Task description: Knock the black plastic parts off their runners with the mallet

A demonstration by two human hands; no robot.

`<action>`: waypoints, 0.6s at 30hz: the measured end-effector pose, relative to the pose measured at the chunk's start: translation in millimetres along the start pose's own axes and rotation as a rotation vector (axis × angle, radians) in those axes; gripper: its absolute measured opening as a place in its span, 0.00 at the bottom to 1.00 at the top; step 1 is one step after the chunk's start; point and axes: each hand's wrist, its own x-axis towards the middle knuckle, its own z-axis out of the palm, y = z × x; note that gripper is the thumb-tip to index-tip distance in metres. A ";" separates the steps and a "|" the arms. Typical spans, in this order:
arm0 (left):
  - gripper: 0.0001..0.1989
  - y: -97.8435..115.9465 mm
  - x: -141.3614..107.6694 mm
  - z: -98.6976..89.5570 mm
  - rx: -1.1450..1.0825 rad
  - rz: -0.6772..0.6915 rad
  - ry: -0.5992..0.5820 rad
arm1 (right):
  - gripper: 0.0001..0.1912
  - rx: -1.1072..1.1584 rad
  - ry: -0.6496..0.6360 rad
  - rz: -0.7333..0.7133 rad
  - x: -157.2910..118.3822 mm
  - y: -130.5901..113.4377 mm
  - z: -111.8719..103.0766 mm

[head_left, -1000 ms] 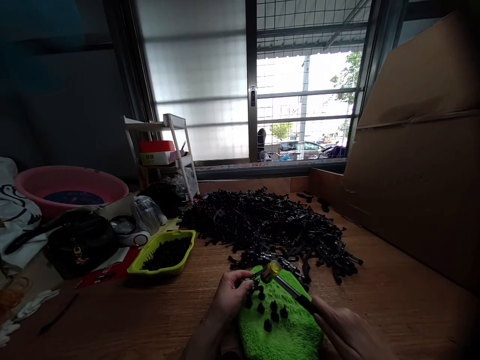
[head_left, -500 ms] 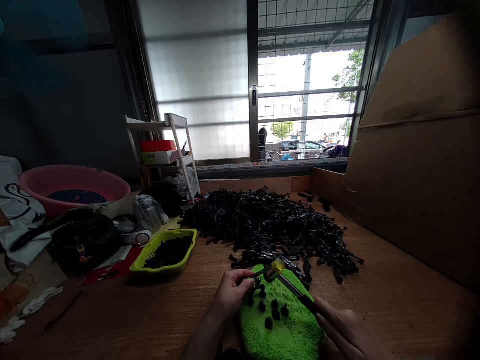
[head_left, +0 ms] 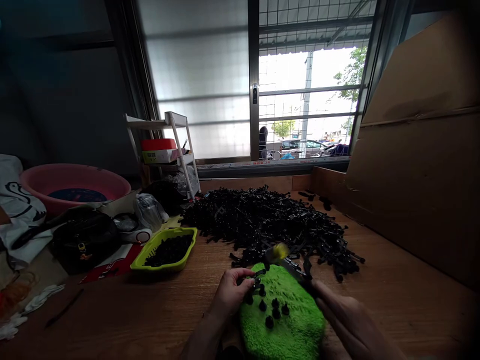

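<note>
L hand (head_left: 234,290) pinches a small blk part (head_left: 259,273) btwn thumb & fingertips, over the far L corner of the green cloth (head_left: 285,340), nr edge of the bench (head_left: 180,310). R hand (head_left: 347,310), closed round the handle of a hammer (head_left: 278,253), is by the cloth's R edge; yellow head blurred, apart from the part. Blk knobs (head_left: 276,313) sit mid-cloth & twd its L edge. Blk pile (head_left: 258,220) spreads beyond cloth's far edge, yel-green tray (head_left: 163,267) w/ blk bits well off its L edge.

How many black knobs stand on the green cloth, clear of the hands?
5 on the green cloth: a left knob, two middle knobs, a right knob and a nearest knob. Others may be hidden by the left hand.
</note>
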 end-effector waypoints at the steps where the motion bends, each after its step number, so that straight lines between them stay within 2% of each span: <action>1: 0.15 0.1 0.1 0.1 0.007 -0.008 -0.003 | 0.19 0.035 0.040 0.003 0.3 -1.7 -4.2; 4: 0.15 -0.5 0.3 0.2 0.007 -0.026 0.000 | 0.18 0.039 0.092 0.003 1.1 -2.9 -10.4; 9: 0.15 -1.9 0.1 0.0 -0.002 -0.046 0.018 | 0.20 0.056 0.093 0.003 -0.8 0.3 -0.5; 11: 0.14 -0.9 0.3 0.0 0.003 -0.059 0.012 | 0.21 0.051 0.058 0.013 -2.1 1.7 6.3; 16: 0.15 2.3 1.7 0.5 -0.003 -0.065 -0.033 | 0.21 -0.130 -0.119 0.118 -2.3 11.6 19.7; 18: 0.15 2.9 1.1 0.1 -0.041 -0.073 -0.034 | 0.21 -0.111 -0.125 0.120 -3.5 18.4 18.9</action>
